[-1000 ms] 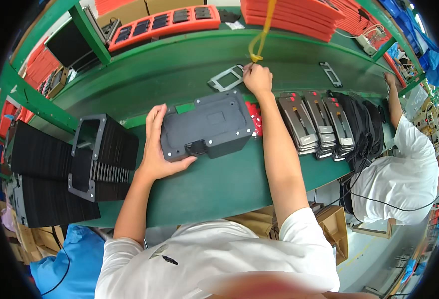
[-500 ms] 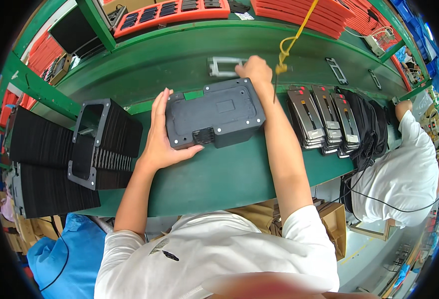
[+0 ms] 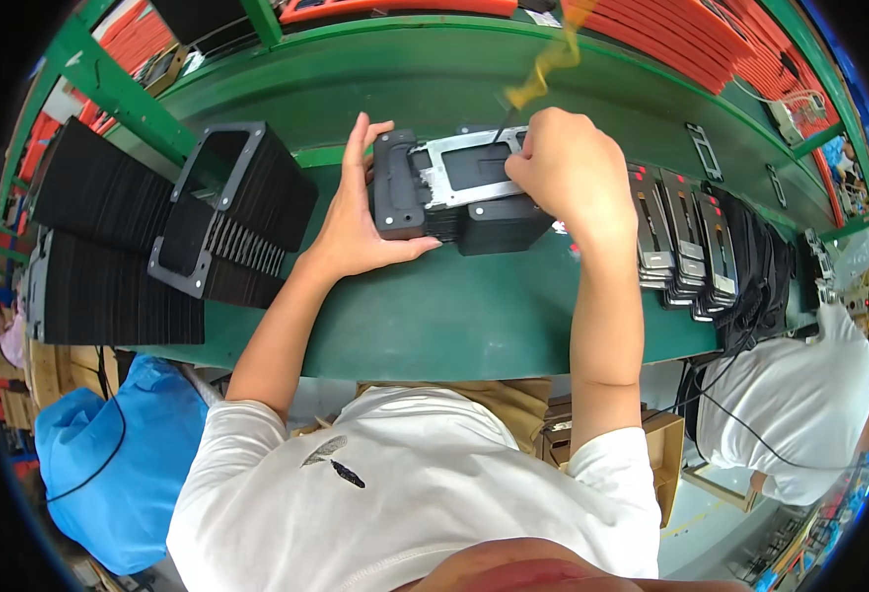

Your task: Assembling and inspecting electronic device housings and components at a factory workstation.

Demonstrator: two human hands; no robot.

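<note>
Silver frame [image 3: 438,182] over black block [image 3: 499,225], between left hand [image 3: 356,232], clasped around block, and right hand [image 3: 578,168], pinching frame

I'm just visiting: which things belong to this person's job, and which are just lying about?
In the job:
Black block, held by the left hand
Silver frame over it, held by the right hand
Similar loose frames, likely

Apparently just lying about:
Grey panel piles
Red trays
Blue cloth
</note>
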